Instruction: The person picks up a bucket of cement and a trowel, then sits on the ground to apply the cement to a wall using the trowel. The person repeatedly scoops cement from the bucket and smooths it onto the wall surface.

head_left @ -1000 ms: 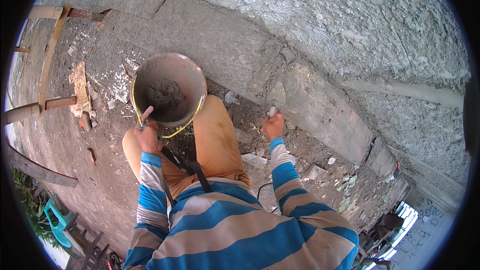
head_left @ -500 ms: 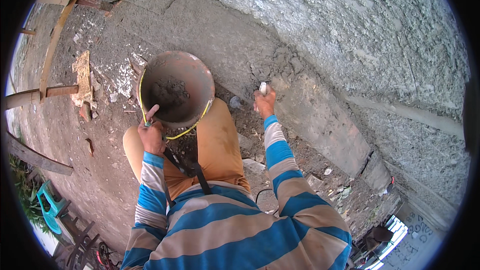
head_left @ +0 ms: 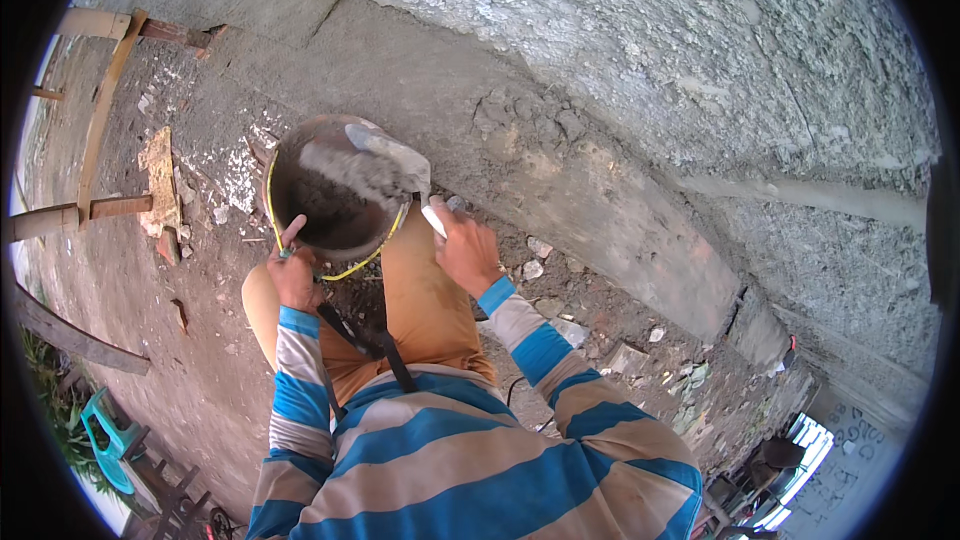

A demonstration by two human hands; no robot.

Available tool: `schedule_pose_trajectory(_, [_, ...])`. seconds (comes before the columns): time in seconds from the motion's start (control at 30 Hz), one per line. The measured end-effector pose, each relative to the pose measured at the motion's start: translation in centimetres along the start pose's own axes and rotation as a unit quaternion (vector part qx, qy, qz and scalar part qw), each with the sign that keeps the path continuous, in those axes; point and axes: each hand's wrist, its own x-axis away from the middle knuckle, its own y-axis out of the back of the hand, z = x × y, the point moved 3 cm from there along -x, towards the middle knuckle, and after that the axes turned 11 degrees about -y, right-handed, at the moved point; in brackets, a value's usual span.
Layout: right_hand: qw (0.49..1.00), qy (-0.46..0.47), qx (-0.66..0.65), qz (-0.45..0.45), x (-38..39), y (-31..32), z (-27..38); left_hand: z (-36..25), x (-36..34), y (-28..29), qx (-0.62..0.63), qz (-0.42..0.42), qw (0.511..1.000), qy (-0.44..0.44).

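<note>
My left hand grips the near-left rim of a round bucket and its yellow handle. The bucket is tipped toward me above my knees, with grey mortar inside. My right hand is closed around the white handle of a trowel. Over the bucket's right rim, its blade reaches across the opening, and grey mortar on or beside it is blurred by motion. Fresh mortar lies in rough lumps on the concrete ledge, beyond my right hand.
A rough cement wall rises along the far right. Wooden framing and a broken board are at the left. Rubble lies on the ground beside the ledge. A teal plastic chair shows at the lower left.
My right hand has moved left and toward me from the ledge to the bucket, bringing the trowel over its opening. My left hand stays on the bucket.
</note>
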Motion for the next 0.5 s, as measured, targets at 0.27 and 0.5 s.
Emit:
schedule_pose_trajectory(0.27, [0.889, -0.349, -0.088, -0.284, -0.1, 1.7, -24.6, 2.4, -2.0, 5.4, -0.013, -0.001, 1.0, 0.004])
schedule_pose_trajectory(0.5, [0.95, -0.278, -0.049, -0.134, -7.8, -3.0, -15.2, -1.7, 0.4, 0.8, -0.014, -0.044, 0.999, 0.025])
